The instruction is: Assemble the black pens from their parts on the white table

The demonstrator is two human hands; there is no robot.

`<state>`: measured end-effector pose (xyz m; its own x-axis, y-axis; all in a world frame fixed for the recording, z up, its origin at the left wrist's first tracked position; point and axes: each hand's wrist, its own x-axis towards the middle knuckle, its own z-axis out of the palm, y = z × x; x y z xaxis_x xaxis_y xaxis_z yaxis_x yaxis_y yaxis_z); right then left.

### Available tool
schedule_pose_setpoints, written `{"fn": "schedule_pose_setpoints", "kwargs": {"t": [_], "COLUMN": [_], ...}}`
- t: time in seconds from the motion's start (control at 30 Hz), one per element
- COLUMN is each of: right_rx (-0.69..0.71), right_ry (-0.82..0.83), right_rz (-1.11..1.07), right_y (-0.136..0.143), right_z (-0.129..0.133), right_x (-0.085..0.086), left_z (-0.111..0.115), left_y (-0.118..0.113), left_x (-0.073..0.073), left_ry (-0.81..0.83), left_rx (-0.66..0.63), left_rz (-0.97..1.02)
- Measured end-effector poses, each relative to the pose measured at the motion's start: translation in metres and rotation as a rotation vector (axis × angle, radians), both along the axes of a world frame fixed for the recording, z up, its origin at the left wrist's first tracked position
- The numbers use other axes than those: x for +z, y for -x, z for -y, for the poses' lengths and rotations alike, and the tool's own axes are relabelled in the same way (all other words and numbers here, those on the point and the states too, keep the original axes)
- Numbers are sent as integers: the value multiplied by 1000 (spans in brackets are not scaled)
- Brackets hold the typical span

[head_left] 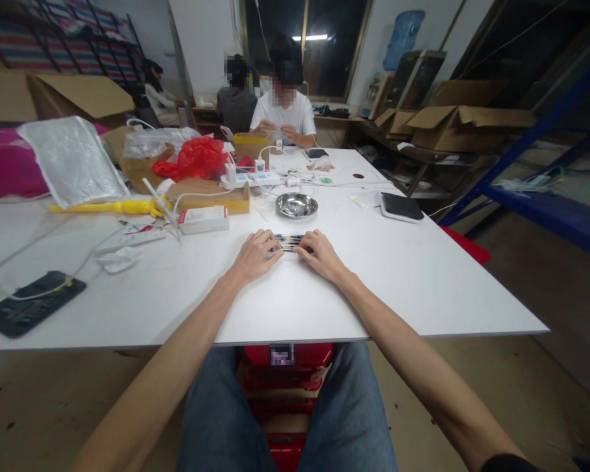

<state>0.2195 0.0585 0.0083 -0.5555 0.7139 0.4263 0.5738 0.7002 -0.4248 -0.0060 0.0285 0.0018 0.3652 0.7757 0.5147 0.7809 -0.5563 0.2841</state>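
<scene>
Several thin dark strips (289, 242) with small light and yellow marks lie side by side, low over the white table (295, 308). My left hand (258, 254) has its fingers curled on their left ends, and my right hand (320, 253) is curled the same way on the right ends. Only the middle stretch of the strips shows between my fingertips; both ends are hidden under my fingers. Just beyond my hands sits a shiny round metal dish (296, 206) with small dark bits in it.
Left of the dish are a white and red box (204, 219), a power strip (253, 179), a yellow tool (122, 208) and a red bag (196, 159). A black tablet (402, 206) lies on the right. Across the table sits a person in white (285, 118).
</scene>
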Motion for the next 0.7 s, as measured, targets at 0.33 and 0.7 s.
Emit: {"fn": "schedule_pose_setpoints", "kwargs": {"t": [0.33,0.7], "right_rx": [10,-37], "right_ry": [-66,-69], "right_rz": [35,11], "right_y": [-5,-6], "right_z": [-2,-4], "right_x": [-7,-9], "left_z": [1,1], "left_y": [2,3], "left_x": [0,0], "left_ry": [-1,31], "left_rx": [7,32], "left_rz": [-42,-33]}}
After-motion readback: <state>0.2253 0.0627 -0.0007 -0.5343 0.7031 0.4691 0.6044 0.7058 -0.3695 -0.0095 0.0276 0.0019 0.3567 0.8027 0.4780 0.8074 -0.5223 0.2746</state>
